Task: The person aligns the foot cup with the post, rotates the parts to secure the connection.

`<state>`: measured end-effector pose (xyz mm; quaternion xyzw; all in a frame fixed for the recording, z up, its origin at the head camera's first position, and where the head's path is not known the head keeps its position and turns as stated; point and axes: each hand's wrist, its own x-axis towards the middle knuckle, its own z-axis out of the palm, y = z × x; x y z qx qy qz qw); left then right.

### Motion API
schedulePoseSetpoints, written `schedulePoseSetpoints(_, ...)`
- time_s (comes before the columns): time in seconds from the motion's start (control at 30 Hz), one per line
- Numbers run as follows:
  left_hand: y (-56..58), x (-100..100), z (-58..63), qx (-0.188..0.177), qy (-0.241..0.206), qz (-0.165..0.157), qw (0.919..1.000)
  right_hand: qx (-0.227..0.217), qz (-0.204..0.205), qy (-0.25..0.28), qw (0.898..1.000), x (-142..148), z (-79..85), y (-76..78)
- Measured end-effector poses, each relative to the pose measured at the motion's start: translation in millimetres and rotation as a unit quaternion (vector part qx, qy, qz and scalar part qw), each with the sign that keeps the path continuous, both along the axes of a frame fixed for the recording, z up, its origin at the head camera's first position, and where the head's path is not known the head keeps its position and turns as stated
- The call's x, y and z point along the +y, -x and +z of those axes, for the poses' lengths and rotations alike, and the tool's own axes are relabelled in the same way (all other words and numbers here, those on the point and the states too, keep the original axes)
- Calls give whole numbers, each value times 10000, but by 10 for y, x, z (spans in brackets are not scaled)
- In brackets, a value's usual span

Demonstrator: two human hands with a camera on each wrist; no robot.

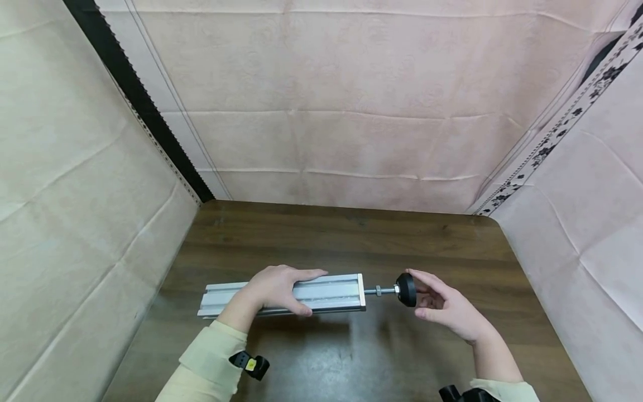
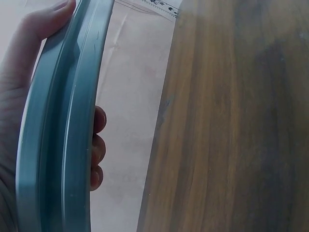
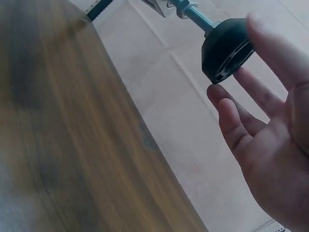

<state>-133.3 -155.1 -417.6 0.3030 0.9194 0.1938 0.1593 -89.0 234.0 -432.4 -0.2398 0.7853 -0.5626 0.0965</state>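
A silver aluminium profile (image 1: 334, 291) is held level above the table. My left hand (image 1: 275, 287) grips it across its middle. In the left wrist view, the thumb lies along one edge of the profile (image 2: 79, 121) and several fingertips (image 2: 98, 147) curl round the other. From the capped right end runs a threaded rod (image 1: 384, 291) with nuts, ending in a black levelling foot (image 1: 406, 289). My right hand (image 1: 449, 304) has its fingertips at the rim of the foot (image 3: 224, 48); its palm is off it. The foot partly hides the fingers in the right wrist view.
A brown wooden table (image 1: 326, 240) lies below both hands. Creased pale cloth walls stand at the left (image 1: 90, 212), the back (image 1: 321, 111) and the right (image 1: 577, 234). Wrist-worn cameras (image 1: 251, 364) sit on both forearms.
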Motion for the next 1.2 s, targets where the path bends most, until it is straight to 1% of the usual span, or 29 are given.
schedulePoseSetpoints(0.07,2,5,1,8,12,-13,10000,55,-114,-79,9999,-7,-7,-3)
schedulePoseSetpoints(0.13,3,12,3,3,27,-24,10000,24,-321,-190,9993,-23,-18,-2)
schedulePoseSetpoints(0.27,4,29,9,-20,28,-54,10000,-239,-644,-329,9971,-58,-37,12)
schedulePoseSetpoints(0.33,4,34,9,-50,44,-53,10000,-383,-679,-334,9964,-64,-36,21)
schedulePoseSetpoints(0.43,10,36,12,-70,58,-52,9999,-276,-525,-176,9981,-43,-24,19)
schedulePoseSetpoints(0.53,17,31,21,-44,77,-50,9999,-79,-149,86,9998,-12,-2,5)
schedulePoseSetpoints(0.63,18,21,28,-85,77,-27,9999,-62,100,113,9999,-4,6,-3)
schedulePoseSetpoints(0.7,15,15,31,-142,87,1,9999,-197,72,28,9998,-16,2,-2)
schedulePoseSetpoints(0.77,10,9,31,-190,81,27,9998,-330,-69,-81,9994,-35,-8,4)
schedulePoseSetpoints(0.9,4,4,29,-204,90,14,9998,-379,-261,-111,9989,-59,-39,19)
schedulePoseSetpoints(1.07,2,-5,10,-257,75,8,9996,-145,-104,-56,9998,-55,-62,28)
schedulePoseSetpoints(1.2,1,-5,-1,-291,65,10,9996,15,82,44,10000,-31,-59,-7)
